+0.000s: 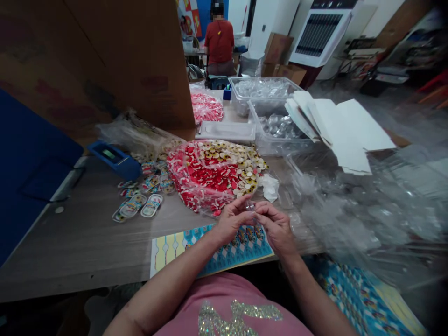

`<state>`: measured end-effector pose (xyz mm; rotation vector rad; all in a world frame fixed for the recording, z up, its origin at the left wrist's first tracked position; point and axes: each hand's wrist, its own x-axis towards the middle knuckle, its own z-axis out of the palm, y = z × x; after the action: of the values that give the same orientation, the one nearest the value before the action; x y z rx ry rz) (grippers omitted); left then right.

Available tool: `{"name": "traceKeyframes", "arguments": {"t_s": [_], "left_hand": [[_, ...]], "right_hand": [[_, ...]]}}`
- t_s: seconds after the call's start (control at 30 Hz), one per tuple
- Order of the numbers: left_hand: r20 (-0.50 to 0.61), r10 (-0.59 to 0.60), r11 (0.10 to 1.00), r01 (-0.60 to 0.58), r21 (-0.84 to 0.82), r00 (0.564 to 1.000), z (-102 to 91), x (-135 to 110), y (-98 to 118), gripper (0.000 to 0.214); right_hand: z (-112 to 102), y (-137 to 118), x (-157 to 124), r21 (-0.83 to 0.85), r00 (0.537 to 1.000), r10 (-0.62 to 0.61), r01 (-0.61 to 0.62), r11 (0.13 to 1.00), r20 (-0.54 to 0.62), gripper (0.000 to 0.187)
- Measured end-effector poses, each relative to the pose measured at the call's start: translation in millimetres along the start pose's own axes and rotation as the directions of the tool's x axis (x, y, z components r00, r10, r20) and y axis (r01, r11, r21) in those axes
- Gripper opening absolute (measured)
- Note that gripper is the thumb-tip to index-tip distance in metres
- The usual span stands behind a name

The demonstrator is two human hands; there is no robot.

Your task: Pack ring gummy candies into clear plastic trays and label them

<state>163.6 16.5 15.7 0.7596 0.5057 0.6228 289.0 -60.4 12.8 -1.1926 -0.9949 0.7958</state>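
Note:
A small clear plastic case (249, 206) is pinched between the fingertips of both my hands. My left hand (233, 219) closes on its left side and my right hand (276, 226) on its right; the fingers cover much of it. Under my hands lies a blue sticker sheet (217, 261), with pale backing bared at its left end. Just beyond them rests a plastic bag of small red and white pieces (203, 172), with yellowish round pieces (250, 170) at its right. Several clear packs with coloured labels (152, 205) lie to the left.
A blue tape dispenser (117, 161) stands at the left beside a tall cardboard box (140, 60). Clear bins (276, 147) and white card sheets (346, 126) are at the back right. Loose clear plastic (346, 219) covers the right side. A person in red (220, 44) sits farther off.

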Motion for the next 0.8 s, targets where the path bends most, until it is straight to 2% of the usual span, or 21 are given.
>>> {"name": "traceKeyframes", "arguments": {"t_s": [0.07, 0.13, 0.17, 0.23, 0.3, 0.37, 0.47, 0.53, 0.6, 0.67, 0.73, 0.8], "left_hand": [[-0.038, -0.02, 0.999, 0.019, -0.032, 0.999, -1.9, -2, -2, 0.061], [-0.074, -0.02, 0.999, 0.017, -0.044, 0.997, -5.4, -5, 0, 0.07], [-0.09, -0.012, 0.999, 0.008, -0.042, 0.996, -7.7, -8, 2, 0.073], [-0.118, 0.007, 1.0, -0.011, -0.027, 0.993, -12.7, -15, 7, 0.074], [-0.145, 0.007, 1.0, -0.009, -0.01, 0.989, -17.9, -25, 12, 0.065], [-0.166, -0.029, 0.999, 0.024, -0.032, 0.986, -22.5, -36, 14, 0.056], [-0.165, -0.096, 0.989, 0.076, -0.127, 0.982, -28.5, -49, 17, 0.048], [-0.15, -0.128, 0.977, 0.099, -0.189, 0.98, -32.4, -54, 21, 0.042], [-0.137, -0.162, 0.962, 0.126, -0.241, 0.977, -36.6, -57, 27, 0.039], [-0.119, -0.181, 0.944, 0.139, -0.299, 0.976, -41.1, -60, 33, 0.037], [-0.104, -0.175, 0.929, 0.129, -0.348, 0.979, -45.8, -62, 39, 0.037], [-0.107, -0.155, 0.925, 0.106, -0.365, 0.982, -50.6, -66, 42, 0.038]], "right_hand": [[-5, 3, 0, -0.027, 0.996, 0.011, -0.013, 1.0, -0.085, 0.007], [-14, 5, 1, -0.239, 0.984, -0.056, 0.014, 0.971, -0.172, 0.008], [-20, 7, 2, -0.389, 0.976, -0.111, 0.029, 0.921, -0.19, 0.009], [-29, 9, 5, -0.656, 0.968, -0.202, 0.056, 0.753, -0.148, 0.01], [-33, 12, 7, -0.791, 0.972, -0.227, 0.095, 0.605, -0.057, 0.014], [-29, 12, 12, -0.814, 0.972, -0.23, 0.168, 0.556, 0.044, 0.023], [-9, 6, 27, -0.781, 0.943, -0.278, 0.31, 0.542, 0.182, 0.019], [8, 0, 44, -0.822, 0.927, -0.261, 0.362, 0.441, 0.268, 0.018], [26, -4, 63, -0.893, 0.929, -0.161, 0.366, 0.262, 0.333, 0.018], [40, -4, 78, -0.932, 0.937, -0.046, 0.349, 0.098, 0.346, 0.017], [48, 0, 86, -0.939, 0.939, 0.009, 0.343, 0.028, 0.344, 0.017], [49, 7, 89, -0.934, 0.934, 0.012, 0.355, 0.037, 0.356, 0.019]]}}
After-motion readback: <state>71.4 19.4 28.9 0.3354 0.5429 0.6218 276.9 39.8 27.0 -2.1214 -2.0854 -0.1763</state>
